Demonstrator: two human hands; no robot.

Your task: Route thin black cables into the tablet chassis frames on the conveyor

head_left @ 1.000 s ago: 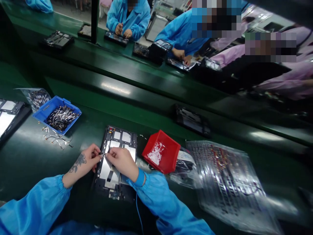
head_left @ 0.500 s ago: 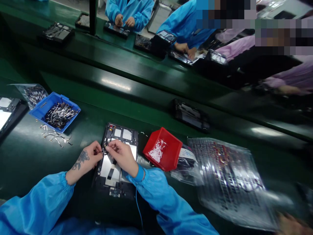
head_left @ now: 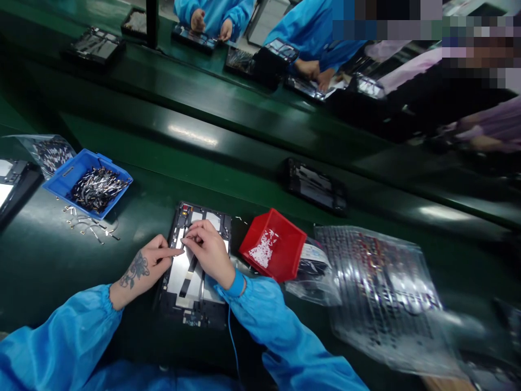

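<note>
Hands working over a tablet frame on the green belt

The left hand is extending 1 finger, gripping nothing; the right hand is pinching, hold unclear; a slip could tear the dark strip.

Left of the frame, a blue plastic bin holds a heap of small cables, with loose cables lying on the green bench just below it. A red bin sits mid-frame, a clear plastic bag of parts lies to its right, and a blue-coated co-worker sits at upper right.
</note>
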